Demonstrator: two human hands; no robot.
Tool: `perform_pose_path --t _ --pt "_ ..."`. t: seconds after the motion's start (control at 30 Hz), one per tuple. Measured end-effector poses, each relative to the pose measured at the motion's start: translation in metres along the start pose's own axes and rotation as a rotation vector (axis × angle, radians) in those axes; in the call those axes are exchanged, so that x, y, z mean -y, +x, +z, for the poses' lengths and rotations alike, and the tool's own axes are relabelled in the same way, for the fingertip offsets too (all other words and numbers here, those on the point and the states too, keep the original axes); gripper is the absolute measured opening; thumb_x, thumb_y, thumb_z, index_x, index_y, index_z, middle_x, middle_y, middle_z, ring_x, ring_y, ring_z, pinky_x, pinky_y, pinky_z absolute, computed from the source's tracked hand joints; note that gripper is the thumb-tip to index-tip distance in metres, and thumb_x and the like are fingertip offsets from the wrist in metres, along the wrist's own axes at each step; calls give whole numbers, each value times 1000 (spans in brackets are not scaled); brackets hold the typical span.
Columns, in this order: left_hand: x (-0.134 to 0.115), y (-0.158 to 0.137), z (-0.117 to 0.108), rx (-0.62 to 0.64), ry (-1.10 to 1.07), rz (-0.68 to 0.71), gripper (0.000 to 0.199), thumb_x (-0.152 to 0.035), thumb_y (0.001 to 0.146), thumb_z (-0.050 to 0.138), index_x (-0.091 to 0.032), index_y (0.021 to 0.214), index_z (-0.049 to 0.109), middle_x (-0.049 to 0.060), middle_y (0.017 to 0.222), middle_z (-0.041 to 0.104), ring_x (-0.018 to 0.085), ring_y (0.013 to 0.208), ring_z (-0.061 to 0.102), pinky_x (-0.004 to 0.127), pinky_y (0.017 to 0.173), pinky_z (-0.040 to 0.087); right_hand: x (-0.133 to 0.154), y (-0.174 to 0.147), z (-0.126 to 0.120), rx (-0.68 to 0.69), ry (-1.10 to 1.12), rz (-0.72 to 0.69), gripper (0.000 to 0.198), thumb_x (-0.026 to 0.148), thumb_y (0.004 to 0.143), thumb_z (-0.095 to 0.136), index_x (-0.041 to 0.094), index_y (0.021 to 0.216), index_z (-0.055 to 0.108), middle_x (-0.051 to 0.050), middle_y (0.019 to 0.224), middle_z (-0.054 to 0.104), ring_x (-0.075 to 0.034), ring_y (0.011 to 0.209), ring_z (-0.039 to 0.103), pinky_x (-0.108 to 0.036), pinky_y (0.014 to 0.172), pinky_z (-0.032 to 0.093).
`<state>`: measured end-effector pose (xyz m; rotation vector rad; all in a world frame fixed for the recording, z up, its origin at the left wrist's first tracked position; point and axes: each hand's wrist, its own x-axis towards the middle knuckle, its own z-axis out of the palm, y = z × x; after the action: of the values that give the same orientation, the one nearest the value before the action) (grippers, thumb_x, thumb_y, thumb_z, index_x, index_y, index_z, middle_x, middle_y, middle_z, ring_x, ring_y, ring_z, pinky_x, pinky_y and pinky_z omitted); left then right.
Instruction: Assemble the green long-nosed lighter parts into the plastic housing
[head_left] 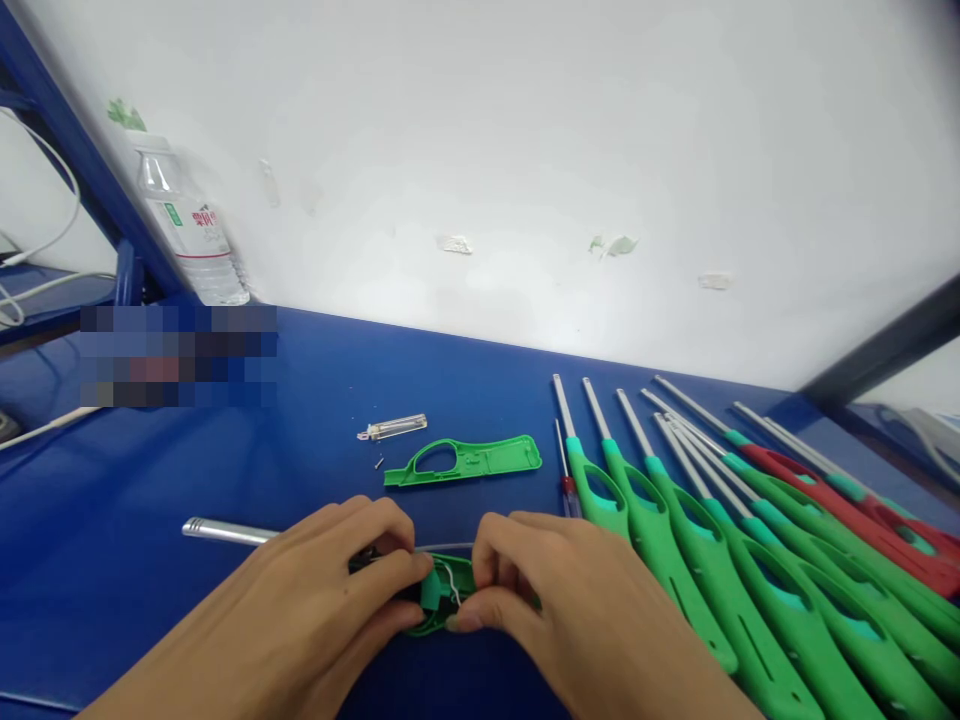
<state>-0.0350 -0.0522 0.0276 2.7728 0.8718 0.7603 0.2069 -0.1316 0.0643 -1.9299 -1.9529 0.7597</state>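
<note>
Both hands work on an opened green gas lighter (pixel 431 622) low in the middle of the view. Its silver barrel (pixel 225 532) sticks out to the left from under my left hand (pixel 337 590). That hand is closed, fingertips pinching the lighter beside a teal trigger piece (pixel 430 590). My right hand (pixel 536 585) is closed over the handle's right part, its thumb and fingers by a thin white wire (pixel 453 580). Just beyond lies the loose green half shell (pixel 502 456). A clear fuel tank (pixel 396 427) and a small screw (pixel 379 463) rest near it.
Several assembled lighters (pixel 697 530), mostly green with some red, lie fanned out at the right. A screwdriver (pixel 569 490) with a dark red handle lies beside them. At the back left a water bottle (pixel 191 230) stands against the white wall (pixel 525 150). The table (pixel 315 370) is blue.
</note>
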Motion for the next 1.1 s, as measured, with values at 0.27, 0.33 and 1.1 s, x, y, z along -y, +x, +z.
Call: perform_pose_path --t 0.27,0.33,1.1 --pt "31 -14 -8 -118 23 15 42 -55 140 55 -38 142 93 5 143 89 23 126 90 28 113 74 -18 -5 6 -298 -387 -454 30 20 116 97 32 99 76 8 90 87 -24 75 87 -44 63 47" --pt "46 -11 -14 -132 94 1 46 -59 141 53 -37 143 93 5 148 90 25 131 90 33 117 74 -18 -5 4 -385 -457 -505 30 8 114 85 32 98 76 7 89 86 -25 73 86 -45 61 52" --pt "72 -6 -23 -69 157 -28 55 -71 138 52 -40 165 88 4 165 92 32 145 92 42 125 77 -24 0 10 -392 -445 -448 33 4 112 72 27 130 86 -4 125 92 -34 112 92 -56 92 78"
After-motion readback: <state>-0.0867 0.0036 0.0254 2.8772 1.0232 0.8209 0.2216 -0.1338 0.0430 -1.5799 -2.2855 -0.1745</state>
